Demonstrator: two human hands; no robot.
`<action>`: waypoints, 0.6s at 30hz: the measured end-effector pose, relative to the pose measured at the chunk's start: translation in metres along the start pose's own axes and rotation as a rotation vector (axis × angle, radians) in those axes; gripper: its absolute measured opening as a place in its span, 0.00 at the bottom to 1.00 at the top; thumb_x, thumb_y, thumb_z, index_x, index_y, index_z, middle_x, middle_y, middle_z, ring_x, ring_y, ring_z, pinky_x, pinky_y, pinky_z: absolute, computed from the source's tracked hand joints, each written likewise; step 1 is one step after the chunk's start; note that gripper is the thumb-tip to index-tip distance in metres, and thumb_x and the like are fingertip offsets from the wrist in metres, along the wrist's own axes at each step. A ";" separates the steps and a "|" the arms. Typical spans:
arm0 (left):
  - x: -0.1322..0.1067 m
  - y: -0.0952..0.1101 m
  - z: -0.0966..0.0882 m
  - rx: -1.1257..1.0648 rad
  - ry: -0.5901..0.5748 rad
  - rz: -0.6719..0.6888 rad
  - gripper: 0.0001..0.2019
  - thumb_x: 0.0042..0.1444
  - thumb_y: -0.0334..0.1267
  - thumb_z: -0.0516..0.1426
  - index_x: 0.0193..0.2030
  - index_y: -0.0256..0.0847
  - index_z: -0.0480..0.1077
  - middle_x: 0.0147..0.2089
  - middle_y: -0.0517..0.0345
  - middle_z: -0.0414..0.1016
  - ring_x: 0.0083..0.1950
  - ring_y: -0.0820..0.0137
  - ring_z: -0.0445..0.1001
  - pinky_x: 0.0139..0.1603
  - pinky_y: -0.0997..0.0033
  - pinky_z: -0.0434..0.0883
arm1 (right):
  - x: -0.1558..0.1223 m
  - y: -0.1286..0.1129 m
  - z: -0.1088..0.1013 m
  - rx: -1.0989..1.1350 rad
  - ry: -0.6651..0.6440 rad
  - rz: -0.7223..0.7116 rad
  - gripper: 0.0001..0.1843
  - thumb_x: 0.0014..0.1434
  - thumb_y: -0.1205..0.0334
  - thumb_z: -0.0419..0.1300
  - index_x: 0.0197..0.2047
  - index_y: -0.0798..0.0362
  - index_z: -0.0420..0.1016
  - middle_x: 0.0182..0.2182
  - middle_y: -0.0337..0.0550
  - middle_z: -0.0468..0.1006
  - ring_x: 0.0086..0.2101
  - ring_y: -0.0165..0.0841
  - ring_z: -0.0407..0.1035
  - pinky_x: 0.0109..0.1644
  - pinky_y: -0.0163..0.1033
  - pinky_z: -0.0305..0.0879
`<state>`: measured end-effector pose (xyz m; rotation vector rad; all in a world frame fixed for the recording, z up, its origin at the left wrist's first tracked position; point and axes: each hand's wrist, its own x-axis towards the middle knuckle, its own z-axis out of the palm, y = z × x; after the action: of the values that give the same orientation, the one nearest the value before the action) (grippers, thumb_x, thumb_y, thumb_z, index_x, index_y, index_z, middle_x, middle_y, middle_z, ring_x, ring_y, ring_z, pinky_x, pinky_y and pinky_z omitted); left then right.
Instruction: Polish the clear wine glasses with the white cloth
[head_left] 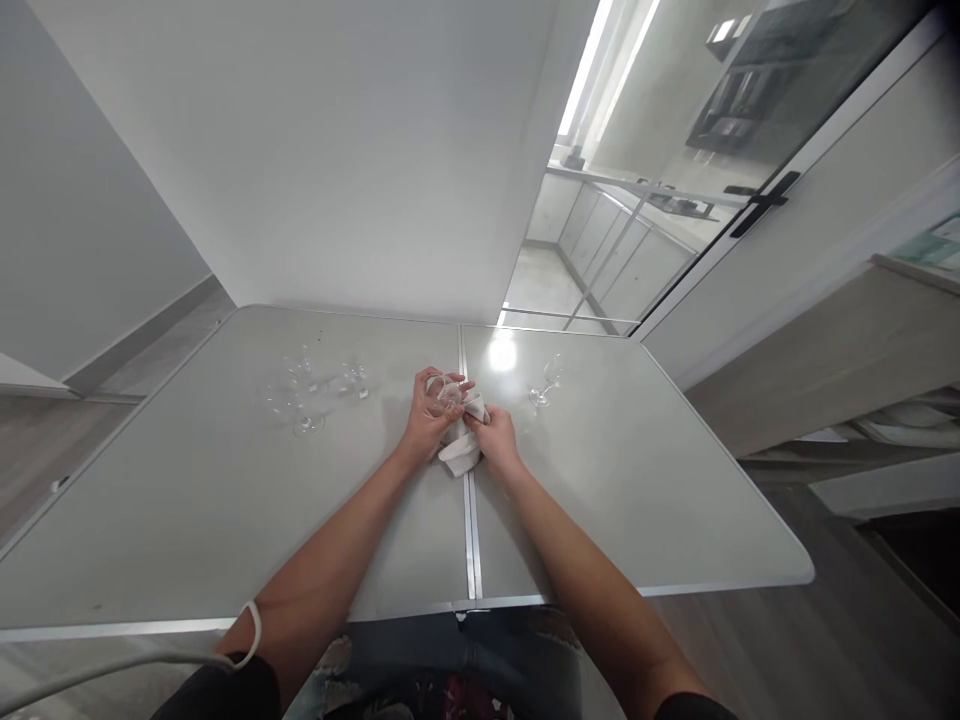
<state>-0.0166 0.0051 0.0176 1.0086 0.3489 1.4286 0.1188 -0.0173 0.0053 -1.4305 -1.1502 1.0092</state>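
Note:
Near the middle of the table, my left hand [426, 420] is closed around the bowl of a clear stemmed glass [442, 395]. My right hand [495, 436] grips a pale cloth [460, 456] against the glass, on its right side; part of the cloth hangs below both hands. The glass's stem and foot are hidden by the cloth and fingers. To the right of my hands a clear stemmed glass [544, 385] stands alone on the table. Several more clear glasses [304, 400] stand in a group to the left.
A pale folding table [360, 520] with a metal seam down its centre lies under my hands. Behind it is a white wall [375, 180]. At the right are a glass door with a black handle [765, 203] and a wooden shelf [825, 330]. A white cable [135, 660] runs by my left elbow.

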 end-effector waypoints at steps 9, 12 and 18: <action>0.003 -0.001 -0.008 -0.013 0.132 0.023 0.29 0.57 0.45 0.67 0.57 0.55 0.55 0.58 0.52 0.70 0.61 0.58 0.76 0.64 0.46 0.70 | -0.008 -0.025 -0.014 -0.117 0.145 -0.359 0.04 0.54 0.63 0.59 0.33 0.53 0.73 0.40 0.42 0.74 0.38 0.34 0.70 0.44 0.36 0.66; 0.003 -0.001 -0.010 0.014 0.150 0.036 0.29 0.57 0.44 0.68 0.57 0.54 0.55 0.58 0.51 0.70 0.62 0.58 0.75 0.64 0.47 0.70 | -0.010 -0.030 -0.017 -0.048 0.084 -0.438 0.20 0.50 0.71 0.50 0.46 0.51 0.73 0.41 0.41 0.76 0.38 0.33 0.72 0.45 0.37 0.67; 0.003 -0.001 -0.010 0.089 0.130 0.032 0.29 0.56 0.44 0.68 0.57 0.53 0.55 0.58 0.51 0.71 0.62 0.58 0.75 0.65 0.49 0.69 | -0.011 -0.028 -0.029 -0.273 0.053 -0.428 0.14 0.54 0.69 0.49 0.30 0.52 0.76 0.22 0.36 0.69 0.23 0.30 0.61 0.31 0.35 0.57</action>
<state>-0.0221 0.0117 0.0122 0.9988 0.4969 1.5231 0.1402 -0.0325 0.0377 -1.3278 -1.5172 0.5266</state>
